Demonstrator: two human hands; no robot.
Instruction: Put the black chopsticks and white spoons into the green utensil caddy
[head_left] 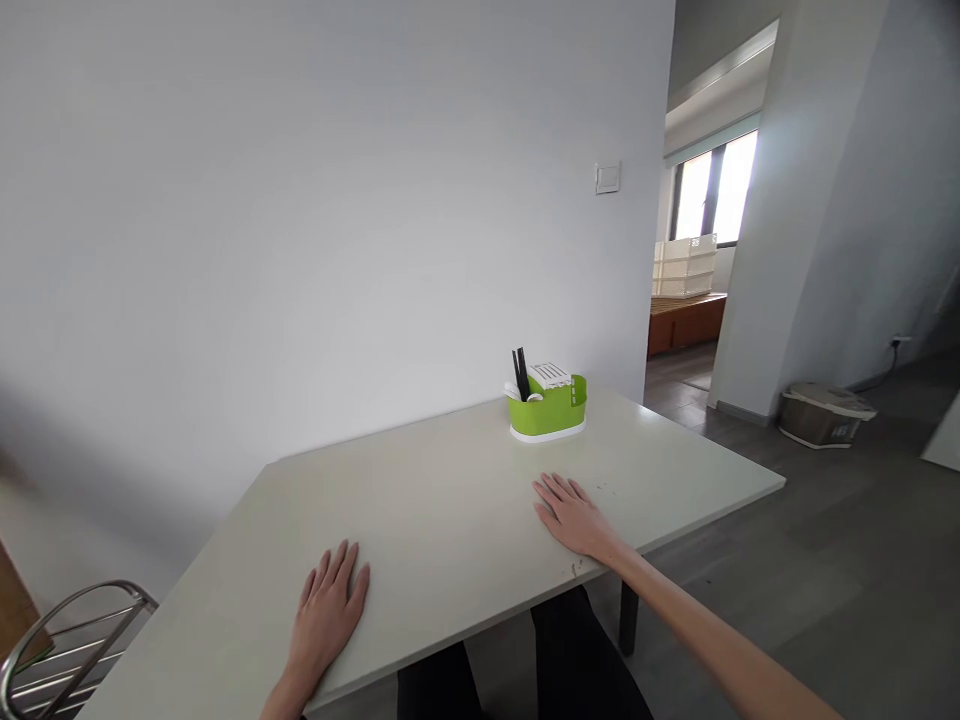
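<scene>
My left hand (328,606) lies flat, palm down, near the front edge of a pale table (450,500), fingers stretched out and holding nothing. My right hand (571,514) also rests flat on the tabletop, fingers apart, empty. A green holder (550,408) on a white base stands at the table's far side, a little beyond my right hand. It contains black chopsticks (520,373), a white spoon and a white slatted insert.
A white wall runs behind the table. A metal rack (67,650) sits at the lower left beside the table. To the right, grey floor leads to a doorway with stacked cream crates (683,266), and a round appliance (823,414) lies on the floor.
</scene>
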